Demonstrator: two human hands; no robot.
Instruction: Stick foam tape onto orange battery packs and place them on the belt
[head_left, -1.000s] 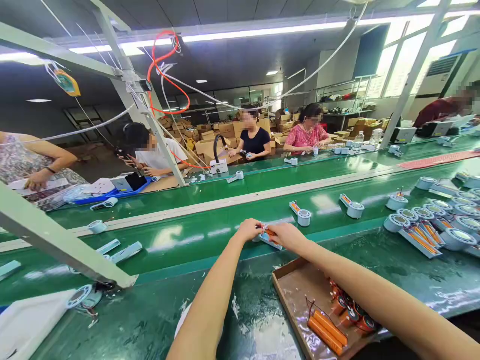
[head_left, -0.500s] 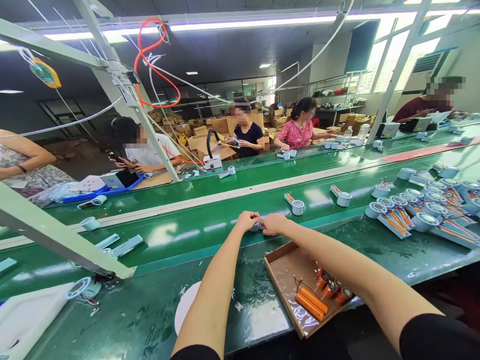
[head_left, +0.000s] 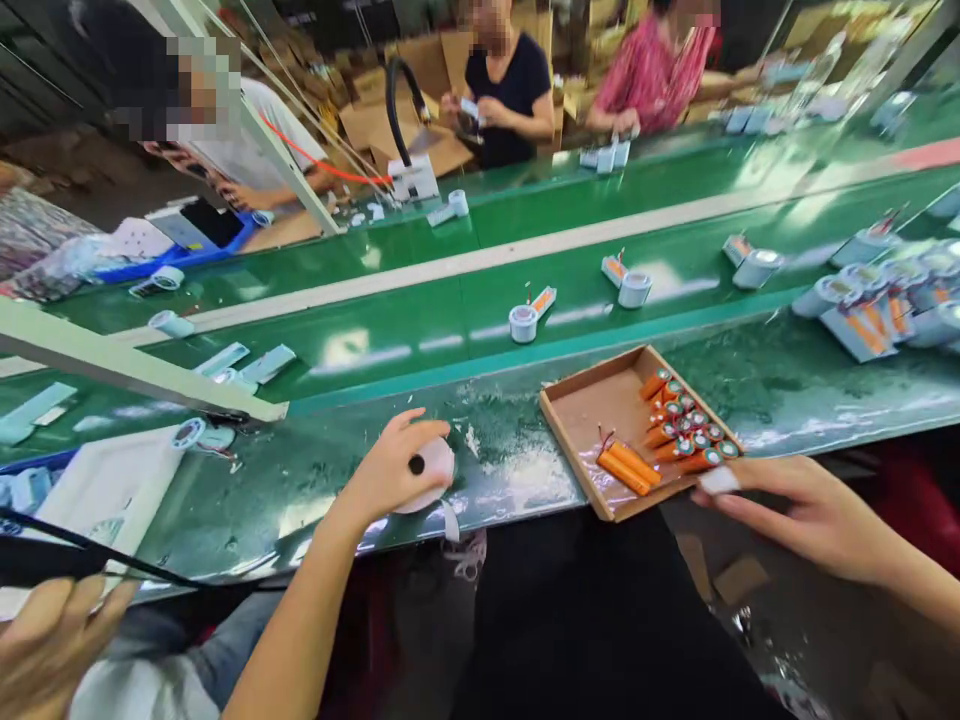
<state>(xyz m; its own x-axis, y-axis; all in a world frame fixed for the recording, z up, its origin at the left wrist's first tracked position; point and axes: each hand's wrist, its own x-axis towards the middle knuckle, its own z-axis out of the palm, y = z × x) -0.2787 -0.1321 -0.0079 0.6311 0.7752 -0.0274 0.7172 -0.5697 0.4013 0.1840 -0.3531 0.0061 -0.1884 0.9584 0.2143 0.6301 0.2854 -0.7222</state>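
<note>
My left hand [head_left: 390, 470] rests on a white tape roll [head_left: 435, 468] at the near edge of the green table, its fingers curled over the roll. My right hand [head_left: 795, 512] hovers just off the table edge with a small white piece of tape [head_left: 720, 481] at its fingertips. It is beside the front corner of a cardboard tray [head_left: 581, 400] that holds several orange batteries [head_left: 628, 466] with wires. A white round part with an orange battery [head_left: 525, 320] lies on the conveyor belt beyond the tray.
More round parts [head_left: 634, 288] ride the green belt [head_left: 375, 340], and a cluster of them [head_left: 862, 300] sits at the right. A slanted metal frame bar [head_left: 135, 370] crosses the left. Another person's hand [head_left: 45, 640] is at the bottom left. Co-workers sit across the line.
Both hands pulled back from the belt, leaving the round part with its battery there. My left hand went to the tape roll, my right to the tray's corner. The view tilted down.
</note>
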